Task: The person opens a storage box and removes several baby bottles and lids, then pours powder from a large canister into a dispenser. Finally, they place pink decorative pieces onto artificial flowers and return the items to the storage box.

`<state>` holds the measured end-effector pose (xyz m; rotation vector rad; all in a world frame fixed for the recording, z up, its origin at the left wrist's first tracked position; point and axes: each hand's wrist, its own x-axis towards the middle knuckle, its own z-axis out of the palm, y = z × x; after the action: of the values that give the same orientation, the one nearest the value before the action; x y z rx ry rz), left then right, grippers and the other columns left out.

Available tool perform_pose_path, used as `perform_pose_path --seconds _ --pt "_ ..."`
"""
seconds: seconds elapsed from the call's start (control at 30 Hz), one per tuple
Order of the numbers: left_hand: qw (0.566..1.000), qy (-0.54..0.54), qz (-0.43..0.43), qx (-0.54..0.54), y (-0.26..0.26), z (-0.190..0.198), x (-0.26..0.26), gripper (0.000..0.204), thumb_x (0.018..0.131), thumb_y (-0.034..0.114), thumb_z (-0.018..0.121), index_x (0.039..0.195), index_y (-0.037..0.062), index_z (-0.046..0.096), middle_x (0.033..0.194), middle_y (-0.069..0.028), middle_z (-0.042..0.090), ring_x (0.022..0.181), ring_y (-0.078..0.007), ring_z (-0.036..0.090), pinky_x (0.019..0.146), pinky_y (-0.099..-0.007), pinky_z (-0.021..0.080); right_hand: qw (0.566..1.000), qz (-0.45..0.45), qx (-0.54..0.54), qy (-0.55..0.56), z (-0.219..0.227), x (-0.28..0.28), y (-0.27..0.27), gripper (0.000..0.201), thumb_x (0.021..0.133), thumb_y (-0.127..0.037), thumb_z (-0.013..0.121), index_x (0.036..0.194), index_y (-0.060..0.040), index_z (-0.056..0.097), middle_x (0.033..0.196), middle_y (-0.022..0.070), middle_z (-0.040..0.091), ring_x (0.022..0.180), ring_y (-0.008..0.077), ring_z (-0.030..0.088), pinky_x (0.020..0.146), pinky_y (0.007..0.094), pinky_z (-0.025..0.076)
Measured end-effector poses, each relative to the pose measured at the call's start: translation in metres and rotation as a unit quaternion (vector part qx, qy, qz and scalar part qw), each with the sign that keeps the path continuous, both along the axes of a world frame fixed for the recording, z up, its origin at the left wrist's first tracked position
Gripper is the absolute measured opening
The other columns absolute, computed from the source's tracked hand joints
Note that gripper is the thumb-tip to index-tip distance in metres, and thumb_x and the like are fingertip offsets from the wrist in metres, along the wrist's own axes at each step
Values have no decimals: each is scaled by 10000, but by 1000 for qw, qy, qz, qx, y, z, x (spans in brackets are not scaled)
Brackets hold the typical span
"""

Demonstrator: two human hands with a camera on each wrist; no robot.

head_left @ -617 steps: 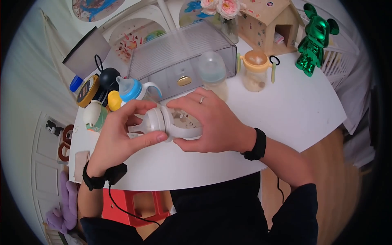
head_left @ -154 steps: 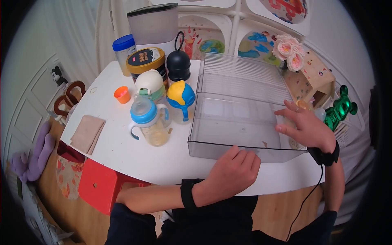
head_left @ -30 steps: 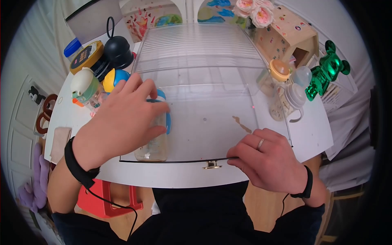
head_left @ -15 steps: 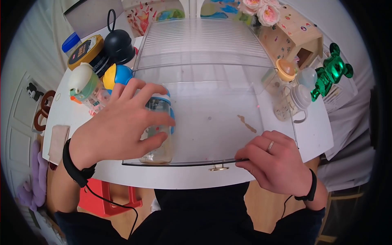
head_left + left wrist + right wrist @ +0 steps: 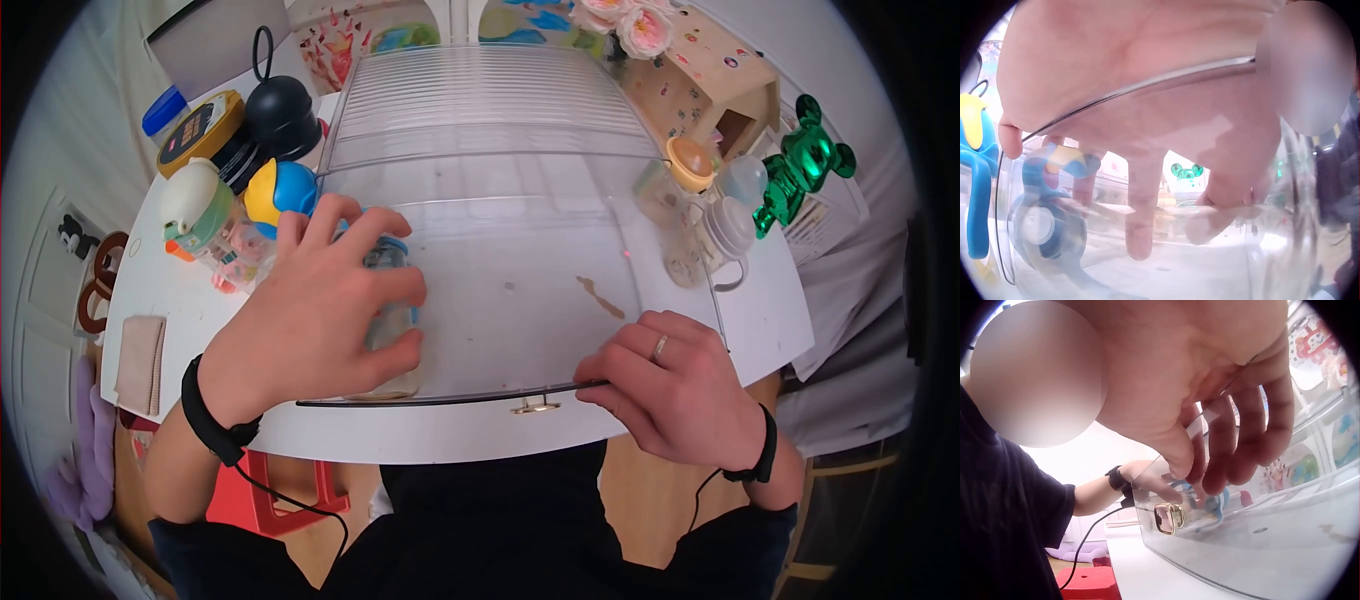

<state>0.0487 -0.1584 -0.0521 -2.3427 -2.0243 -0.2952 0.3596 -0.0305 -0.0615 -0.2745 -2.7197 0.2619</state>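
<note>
My left hand (image 5: 310, 300) is over the front left of a clear drawer (image 5: 500, 345), fingers loosely spread above a baby bottle (image 5: 394, 320) with a blue collar. That bottle is inside the drawer and partly hidden by the hand. In the left wrist view, the fingers of my left hand (image 5: 1141, 181) reach down behind the drawer's clear wall, with the blue-ringed bottle (image 5: 1047, 231) off to the left. My right hand (image 5: 680, 390) pinches the drawer's front rim, right of its gold handle (image 5: 535, 406); the right wrist view shows its thumb outside and fingers inside.
Left of the drawer stand a green-collared bottle (image 5: 205, 215), a yellow-and-blue cup (image 5: 285, 195), a tub (image 5: 205, 140) and a black case (image 5: 283, 118). Right of it are an orange-topped bottle (image 5: 690, 165), a white-collared bottle (image 5: 730, 225) and a green bear figure (image 5: 800, 165).
The drawer was closed at first and is now pulled out. The blue-collared bottle went from the table into it; the white-collared bottle left both hands. Lately my left hand has barely shifted.
</note>
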Motion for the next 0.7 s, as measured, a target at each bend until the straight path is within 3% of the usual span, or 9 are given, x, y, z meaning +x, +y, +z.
perform_pose_path --seconds 0.17,0.5,0.6,0.7 --pt "1000 -18 -5 -13 1 -1 -2 238 784 297 865 989 186 812 1432 -82 620 1352 -405 484 1108 -670 371 1000 3 5 2 0 0 1 167 896 -186 864 959 -145 714 827 -3 623 732 224 622 636 364 508" --pt "999 19 -2 -38 0 9 5 376 731 425 929 997 167 871 1505 -114 635 1392 -435 476 1182 -638 335 1000 20 13 -9 2 1 2 185 909 -207 857 990 -136 707 852 12 611 747 232 623 660 369 514" --pt "999 7 5 -34 -1 7 5 372 720 428 929 965 155 869 1503 -122 638 1401 -436 475 1201 -625 323 999 22 21 29 4 3 3 186 891 -191 880 960 -124 721 879 23 654 782 244 647 676 375 526" --pt "1000 0 8 -18 -2 2 4 368 704 432 933 937 153 871 1479 -124 648 1399 -434 476 1213 -614 313 989 -22 34 142 23 23 15 154 879 -113 883 918 -92 736 893 48 702 812 265 679 702 377 546"
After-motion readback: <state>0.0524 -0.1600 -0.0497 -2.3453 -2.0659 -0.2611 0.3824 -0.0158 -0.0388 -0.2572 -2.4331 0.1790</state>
